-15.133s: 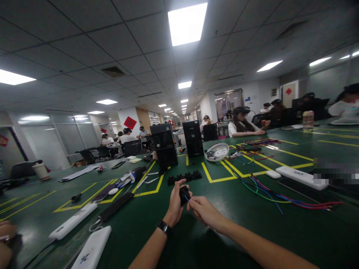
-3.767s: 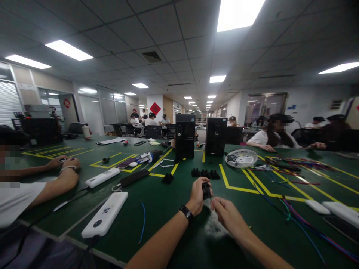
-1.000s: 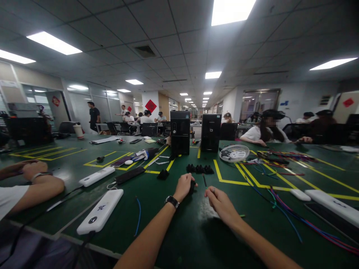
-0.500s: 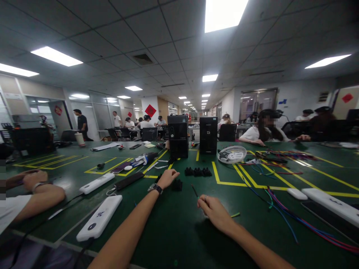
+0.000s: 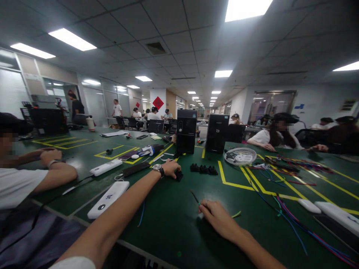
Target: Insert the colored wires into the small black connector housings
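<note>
My left hand [image 5: 170, 167] is stretched far out over the green table [image 5: 174, 228], a watch [image 5: 159, 169] on its wrist. Its fingers are curled on a small black connector block [image 5: 178, 175]. My right hand [image 5: 215, 216] rests on the table nearer to me and pinches a thin green wire with a dark tip [image 5: 195, 196]. A loose bit of green wire [image 5: 236, 214] lies just right of that hand. A row of similar black blocks [image 5: 203, 169] sits beyond, inside yellow tape lines.
Two black computer towers [image 5: 186, 131] [image 5: 217, 133] stand behind. A white round fan guard [image 5: 240, 156] and coloured wire bundles [image 5: 283, 211] lie right. White power banks [image 5: 108, 194] [image 5: 105, 167] and a blue wire [image 5: 141, 213] lie left, by a co-worker's arm [image 5: 56, 170].
My left hand, which held the black block near my right hand a second ago, has reached out and away across the table. My right hand stays low with the thin wire.
</note>
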A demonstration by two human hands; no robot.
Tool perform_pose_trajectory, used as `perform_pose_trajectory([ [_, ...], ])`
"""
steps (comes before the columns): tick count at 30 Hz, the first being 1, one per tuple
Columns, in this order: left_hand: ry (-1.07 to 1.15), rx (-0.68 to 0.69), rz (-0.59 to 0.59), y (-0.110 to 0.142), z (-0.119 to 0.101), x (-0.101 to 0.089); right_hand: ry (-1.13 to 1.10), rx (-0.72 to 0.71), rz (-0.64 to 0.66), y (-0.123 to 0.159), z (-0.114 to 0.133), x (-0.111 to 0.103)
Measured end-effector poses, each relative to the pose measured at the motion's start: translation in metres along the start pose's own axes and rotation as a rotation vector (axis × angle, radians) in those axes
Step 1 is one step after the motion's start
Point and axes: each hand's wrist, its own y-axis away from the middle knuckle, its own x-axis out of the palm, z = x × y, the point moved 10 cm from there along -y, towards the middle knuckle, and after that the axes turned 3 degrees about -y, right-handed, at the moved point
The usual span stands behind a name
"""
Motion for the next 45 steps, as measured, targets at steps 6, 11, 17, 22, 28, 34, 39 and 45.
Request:
perform_pose_trajectory([
  [6,0.022,0.003,-0.004,0.004,0.013,0.001,-0.064,-0.021,-0.021,-0.003,0.014,-0.002],
  [11,0.06,-0.01,0.031,0.012,0.023,-0.002,-0.082,0.011,0.005,-0.029,0.034,0.0],
  [17,0.071,0.006,-0.148,0.02,0.02,-0.079,-0.21,0.035,0.132,-0.098,0.072,0.058],
  [22,0.106,0.084,-0.205,0.004,-0.014,-0.128,-0.243,-0.022,0.174,-0.127,0.097,0.087],
  [28,0.182,0.004,-0.301,-0.046,-0.059,-0.087,0.311,0.094,-0.158,-0.057,0.012,-0.046],
  [34,0.24,-0.276,-0.283,-0.095,-0.068,-0.005,0.607,0.577,-0.418,0.042,-0.132,-0.167],
  [39,0.275,-0.358,-0.267,-0.109,-0.063,0.023,0.729,0.781,-0.382,0.057,-0.193,-0.169],
  [45,0.337,-0.239,-0.293,-0.095,-0.065,0.02,0.655,0.755,-0.366,0.044,-0.203,-0.165],
])
